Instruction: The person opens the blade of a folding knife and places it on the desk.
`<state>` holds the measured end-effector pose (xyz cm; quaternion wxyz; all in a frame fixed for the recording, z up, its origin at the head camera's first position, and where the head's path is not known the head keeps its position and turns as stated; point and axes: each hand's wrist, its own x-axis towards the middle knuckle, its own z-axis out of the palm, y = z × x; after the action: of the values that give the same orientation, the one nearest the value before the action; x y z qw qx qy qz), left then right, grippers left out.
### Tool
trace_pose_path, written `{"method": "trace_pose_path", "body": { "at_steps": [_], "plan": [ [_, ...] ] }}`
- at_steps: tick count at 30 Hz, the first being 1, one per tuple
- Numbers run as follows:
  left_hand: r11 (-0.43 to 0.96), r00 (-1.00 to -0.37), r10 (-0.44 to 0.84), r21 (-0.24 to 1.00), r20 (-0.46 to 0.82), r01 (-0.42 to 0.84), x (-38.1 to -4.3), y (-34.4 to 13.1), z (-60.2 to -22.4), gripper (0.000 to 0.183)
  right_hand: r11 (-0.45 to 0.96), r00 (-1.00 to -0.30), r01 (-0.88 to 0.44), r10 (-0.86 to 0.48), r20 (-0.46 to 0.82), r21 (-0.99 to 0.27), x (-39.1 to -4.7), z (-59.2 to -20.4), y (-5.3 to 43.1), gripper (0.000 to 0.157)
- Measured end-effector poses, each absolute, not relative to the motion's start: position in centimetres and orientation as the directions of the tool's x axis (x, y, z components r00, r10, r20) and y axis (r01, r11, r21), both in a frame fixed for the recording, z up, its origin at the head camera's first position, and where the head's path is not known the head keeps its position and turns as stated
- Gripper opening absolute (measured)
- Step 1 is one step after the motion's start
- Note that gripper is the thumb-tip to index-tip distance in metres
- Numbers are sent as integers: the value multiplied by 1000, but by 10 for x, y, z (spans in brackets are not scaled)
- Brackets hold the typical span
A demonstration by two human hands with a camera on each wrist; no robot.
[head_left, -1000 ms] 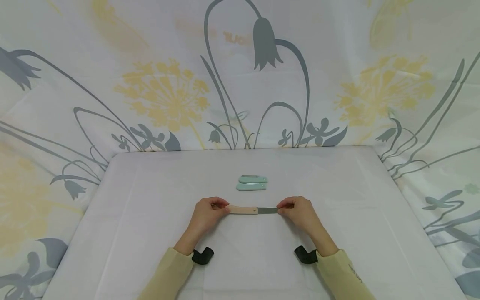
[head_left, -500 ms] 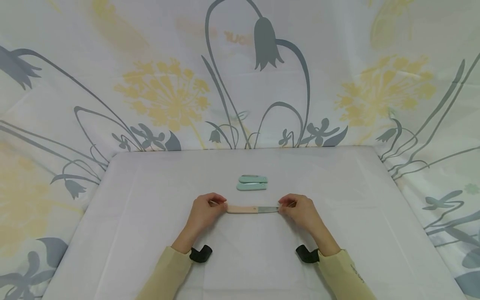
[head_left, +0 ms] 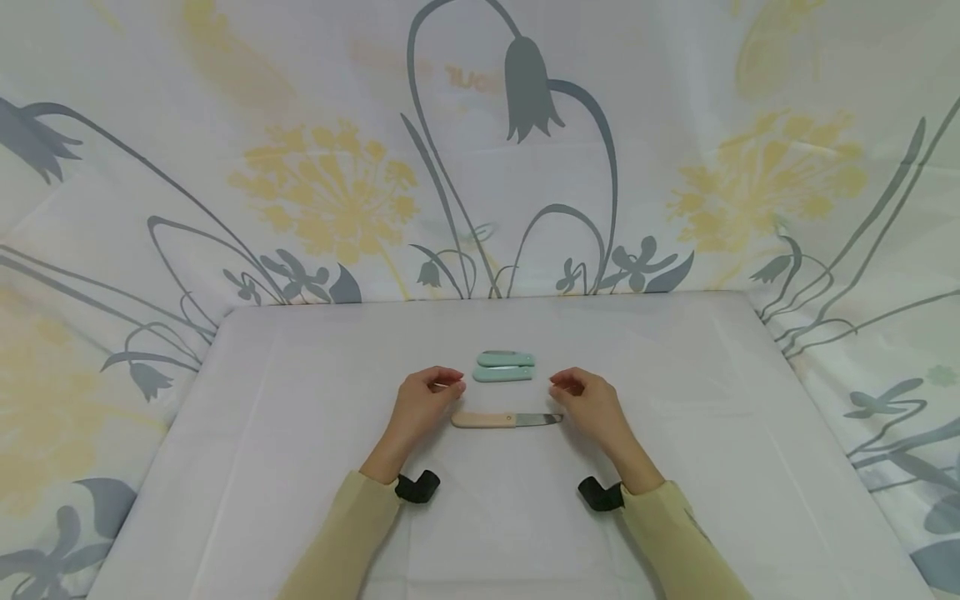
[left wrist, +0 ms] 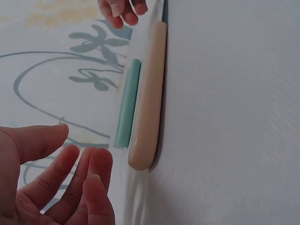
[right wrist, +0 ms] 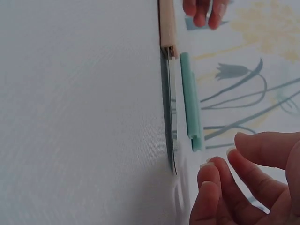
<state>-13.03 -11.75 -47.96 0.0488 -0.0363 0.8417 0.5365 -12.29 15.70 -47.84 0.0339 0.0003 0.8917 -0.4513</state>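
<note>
A folding knife with a peach handle (head_left: pixel 483 421) lies unfolded on the white table, its blade (head_left: pixel 534 419) pointing right. Just behind it, two mint-green folding knives lie folded side by side, one (head_left: pixel 506 359) beyond the other (head_left: pixel 502 374). My left hand (head_left: pixel 422 404) hovers near the left ends of the handle and the green knives, fingers loosely bent around nothing. Off the blade tip, my right hand (head_left: pixel 594 408) is raised with thumb and fingers apart, also holding nothing. In the right wrist view the bare blade (right wrist: pixel 172 117) stands on edge beside the green handles (right wrist: pixel 189 98).
A white cloth covers the table (head_left: pixel 675 358). Behind and to both sides hangs a curtain (head_left: pixel 337 83) printed with grey and yellow flowers. Black straps with curved mounts (head_left: pixel 418 487) sit at the wrists, below light yellow sleeves (head_left: pixel 341 533).
Both hands have let go of the peach-handled knife, which stays unfolded on the table. They have moved forward toward the green knives.
</note>
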Motion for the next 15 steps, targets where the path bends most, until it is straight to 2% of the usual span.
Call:
{"method": "trace_pose_path", "body": {
  "at_steps": [15],
  "plan": [
    [403,-979,26,898,-202,-175,-150,-107,-482,30,486,-990,118,-13,-142,-866,-139,-482,140,35]
  ]
}}
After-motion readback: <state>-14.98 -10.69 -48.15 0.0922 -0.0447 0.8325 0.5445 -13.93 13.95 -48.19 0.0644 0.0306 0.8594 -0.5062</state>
